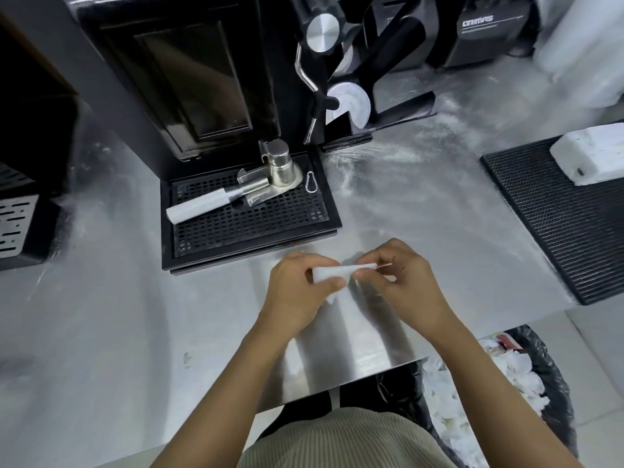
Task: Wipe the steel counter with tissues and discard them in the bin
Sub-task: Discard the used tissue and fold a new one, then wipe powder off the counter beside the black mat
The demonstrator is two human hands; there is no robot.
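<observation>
The bin (549, 363) sits below the tabletop's (135, 315) near right corner. Above the near edge, left hand (297, 293) and right hand (403, 282) pinch a folded tissue (332, 273) in curled fingers, its long axis left-right; white streaks (381, 157) lie beyond.

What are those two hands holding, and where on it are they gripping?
A folded white tissue, held over the steel counter. The left hand pinches its left end, and the right hand pinches its right end.
</observation>
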